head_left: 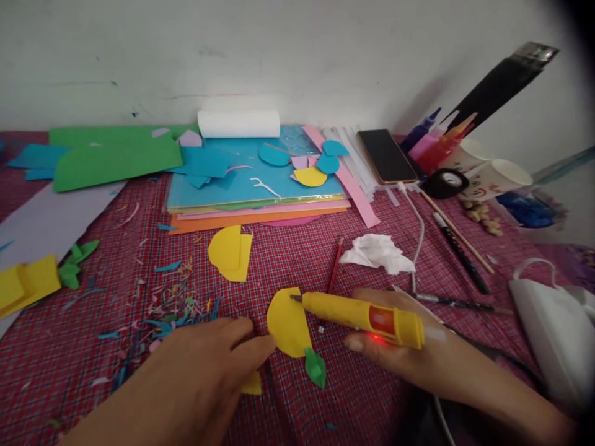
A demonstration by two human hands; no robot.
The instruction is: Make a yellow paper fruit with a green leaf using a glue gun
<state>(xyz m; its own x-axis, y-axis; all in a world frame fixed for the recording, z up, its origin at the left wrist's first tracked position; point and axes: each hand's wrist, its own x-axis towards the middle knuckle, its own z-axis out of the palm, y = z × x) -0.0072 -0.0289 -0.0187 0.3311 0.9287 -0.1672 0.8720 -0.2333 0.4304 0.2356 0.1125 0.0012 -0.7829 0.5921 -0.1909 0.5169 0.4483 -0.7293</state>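
My right hand (395, 347) is wrapped round a yellow glue gun (362, 316) with a red light glowing on it. Its metal tip touches the upper edge of a yellow foam half-circle (288, 322) lying on the red checked cloth (93, 371). My left hand (204, 371) rests palm down on the cloth, fingers together, its fingertips pressing the left edge of that half-circle. A small green foam leaf (315, 367) lies at the half-circle's lower edge. A yellow scrap (253, 385) peeks out under my left hand.
A folded yellow half-circle (231, 251), red pencil (334, 266) and crumpled tissue (377, 253) lie beyond. Stacked foam sheets (255, 186), a phone (385, 156), paper cups (497, 176), black tape (447, 183) and pens are at the back. Foam scraps litter the left; a white object (553, 328) sits right.
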